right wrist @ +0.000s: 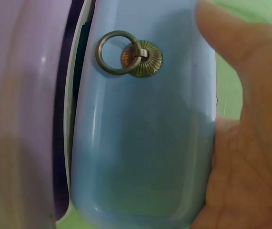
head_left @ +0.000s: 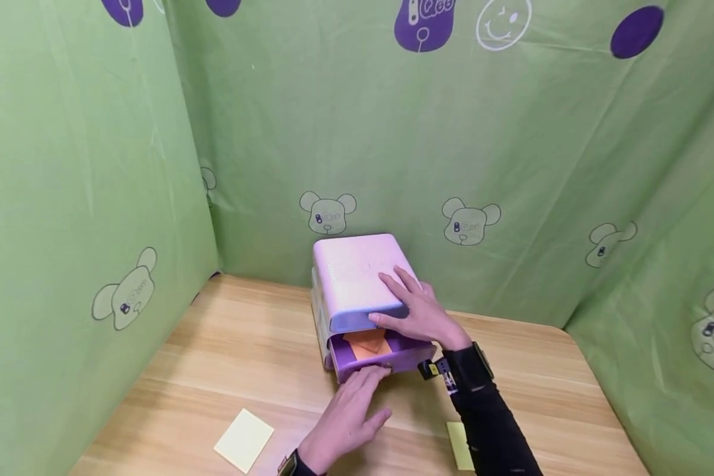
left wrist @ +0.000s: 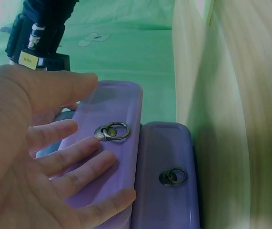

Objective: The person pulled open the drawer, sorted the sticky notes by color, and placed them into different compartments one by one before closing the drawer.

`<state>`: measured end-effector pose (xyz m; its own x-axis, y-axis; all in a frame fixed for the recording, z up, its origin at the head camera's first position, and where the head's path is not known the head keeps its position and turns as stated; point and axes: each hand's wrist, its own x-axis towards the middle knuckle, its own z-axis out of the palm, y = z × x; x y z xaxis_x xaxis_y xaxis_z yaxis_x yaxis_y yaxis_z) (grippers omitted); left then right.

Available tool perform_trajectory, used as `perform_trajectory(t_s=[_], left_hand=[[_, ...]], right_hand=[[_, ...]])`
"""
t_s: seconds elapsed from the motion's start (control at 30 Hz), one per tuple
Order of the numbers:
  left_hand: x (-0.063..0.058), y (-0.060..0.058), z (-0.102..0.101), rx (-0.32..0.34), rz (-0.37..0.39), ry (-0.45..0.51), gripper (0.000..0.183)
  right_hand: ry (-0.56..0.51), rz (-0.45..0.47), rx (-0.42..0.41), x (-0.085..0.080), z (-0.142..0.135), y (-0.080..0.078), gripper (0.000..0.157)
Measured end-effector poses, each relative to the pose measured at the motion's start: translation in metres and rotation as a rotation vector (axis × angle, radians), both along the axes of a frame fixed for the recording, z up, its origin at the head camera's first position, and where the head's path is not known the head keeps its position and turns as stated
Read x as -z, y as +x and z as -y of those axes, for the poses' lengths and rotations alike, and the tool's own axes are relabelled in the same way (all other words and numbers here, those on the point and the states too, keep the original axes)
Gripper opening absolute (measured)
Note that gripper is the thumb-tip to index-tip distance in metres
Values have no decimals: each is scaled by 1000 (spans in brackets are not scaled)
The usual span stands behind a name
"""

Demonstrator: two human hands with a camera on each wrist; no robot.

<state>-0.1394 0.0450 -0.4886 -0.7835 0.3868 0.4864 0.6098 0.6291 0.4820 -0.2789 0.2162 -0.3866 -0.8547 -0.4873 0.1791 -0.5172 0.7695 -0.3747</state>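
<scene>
A small drawer cabinet with a pinkish top (head_left: 357, 268) stands on the wooden table by the cloth wall. Its purple drawer (head_left: 410, 360) is pulled partway out, with orange pieces (head_left: 367, 345) lying inside. My left hand (head_left: 346, 416) meets that drawer's front with its fingers fairly straight, close to the metal ring pull (left wrist: 120, 131). Another purple drawer (left wrist: 164, 152) sits beneath, further back. My right hand (head_left: 421, 316) rests spread over the cabinet's top, thumb at the front edge. Below the thumb is the closed blue drawer front (right wrist: 140, 138) with its ring pull (right wrist: 116, 52).
A pale yellow square of paper (head_left: 244, 441) lies on the table (head_left: 274, 357) at the front left. Another yellow piece (head_left: 459, 443) is partly covered by the right forearm. Green printed cloth (head_left: 381, 145) encloses the table's back and sides.
</scene>
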Motion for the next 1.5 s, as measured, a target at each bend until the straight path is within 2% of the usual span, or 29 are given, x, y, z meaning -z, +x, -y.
perform_trajectory(t_s=[0.2, 0.37, 0.53, 0.73, 0.97, 1.17, 1.5], left_hand=[[2, -10, 3, 7, 22, -19, 67], [1, -18, 4, 0, 59, -38, 69], [-1, -27, 5, -6, 52, -48, 68], [-1, -32, 6, -18, 44, -52, 68], [-1, -33, 7, -26, 88, -84, 68], [0, -36, 8, -37, 85, -98, 69], [3, -35, 8, -49, 88, -92, 68]], right_hand=[[20, -28, -80, 0, -3, 2, 123], [29, -80, -100, 2, -4, 2, 133], [36, -155, -92, 3, -3, 1, 131], [37, -189, -64, 6, -1, 1, 128], [62, -221, -7, 10, 0, 1, 122], [71, -243, 40, 12, 1, 0, 120], [81, -240, 67, 14, 4, 1, 120]])
